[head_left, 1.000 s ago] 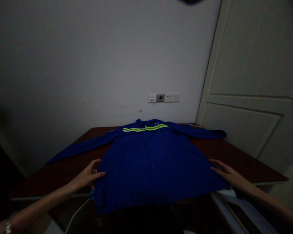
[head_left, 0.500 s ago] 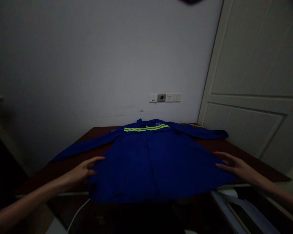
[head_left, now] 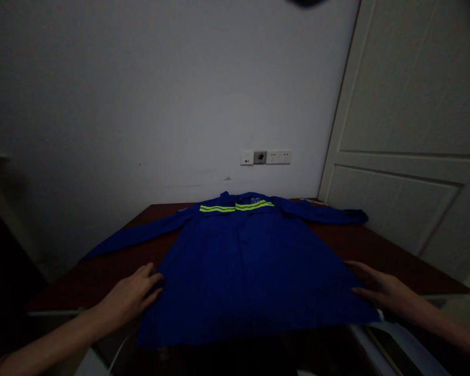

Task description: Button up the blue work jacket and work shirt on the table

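A blue work jacket [head_left: 227,271] with yellow-green stripes across the chest lies spread out, its collar towards the wall and its sleeves stretched to both sides. Its lower hem hangs out past the near table edge. My left hand [head_left: 135,290] grips the jacket's left side edge, fingers bent over the cloth. On the opposite side edge, near the hem's corner, my right hand [head_left: 384,290] pinches the fabric. The cloth partly hides the fingertips of both hands.
The jacket rests on a dark red-brown table [head_left: 360,240] against a grey wall. Wall sockets [head_left: 266,157] sit above it, and a white panelled door [head_left: 399,156] stands at right. Below the table edge are a white cable [head_left: 117,355] and an open drawer-like space with flat items.
Both hands have moved down, closer to me. The jacket's lower part has come along, so its hem hangs lower and its front lies smoother.
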`<state>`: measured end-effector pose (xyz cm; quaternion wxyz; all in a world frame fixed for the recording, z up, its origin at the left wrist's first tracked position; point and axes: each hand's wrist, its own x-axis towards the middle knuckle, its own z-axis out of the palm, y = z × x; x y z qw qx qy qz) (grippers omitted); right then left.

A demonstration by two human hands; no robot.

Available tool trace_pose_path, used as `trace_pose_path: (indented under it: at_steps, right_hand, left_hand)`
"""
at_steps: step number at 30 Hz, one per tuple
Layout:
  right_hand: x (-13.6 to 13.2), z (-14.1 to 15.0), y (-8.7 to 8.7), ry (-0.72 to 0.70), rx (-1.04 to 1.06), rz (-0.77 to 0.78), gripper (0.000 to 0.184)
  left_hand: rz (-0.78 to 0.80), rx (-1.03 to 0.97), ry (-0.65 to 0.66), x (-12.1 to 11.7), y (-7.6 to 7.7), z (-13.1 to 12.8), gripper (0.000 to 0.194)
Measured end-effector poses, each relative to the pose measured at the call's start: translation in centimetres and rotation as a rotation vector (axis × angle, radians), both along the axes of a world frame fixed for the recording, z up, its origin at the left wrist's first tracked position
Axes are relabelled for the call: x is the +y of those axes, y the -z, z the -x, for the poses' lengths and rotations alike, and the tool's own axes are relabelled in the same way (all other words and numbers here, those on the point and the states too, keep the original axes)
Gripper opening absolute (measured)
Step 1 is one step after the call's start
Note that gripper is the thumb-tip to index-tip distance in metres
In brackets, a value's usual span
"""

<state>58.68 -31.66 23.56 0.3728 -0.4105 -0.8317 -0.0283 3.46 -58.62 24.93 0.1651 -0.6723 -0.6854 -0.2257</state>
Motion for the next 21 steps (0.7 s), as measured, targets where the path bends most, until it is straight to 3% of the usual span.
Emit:
trace_pose_path:
  at_steps: [2,5,7,9,13,16,21]
  right_hand:
    - [-0.8,0.4,0.1,-0.012,-0.119,-0.118,0.053]
    - [-2.8,1.7,1.0,-0.109,-0.338,-0.386,0.048]
    - [-3.7,2.7,1.9,-0.224,-0.487,-0.541,0.048]
    - [-3.8,3.6,2.9,-0.261,-0.566,-0.662,0.049]
    - [-2.6,4.0,4.7,-0.217,-0.59,-0.849,0.05]
    - [-1.9,3.6,5.6,-0.218,-0.597,-0.907,0.046]
    - [-3.0,2.9,5.9,-0.25,-0.522,-0.734,0.029]
  left_hand:
    - [-0.061,0.247,0.063,-0.3,1.0,-1.5,0.032]
    - [0.069,0.521,0.294,-0.7,2.9,-4.1,0.052]
    - [0.14,0.624,0.364,-0.8,4.0,-5.3,0.067]
    - [0.146,0.685,0.382,-0.7,4.6,-5.8,0.065]
    - [0.098,0.715,0.41,-0.5,4.6,-5.1,0.046]
    - [0.078,0.644,0.44,-0.9,4.0,-4.7,0.041]
    - [0.007,0.401,0.473,-1.9,3.4,-4.6,0.031]
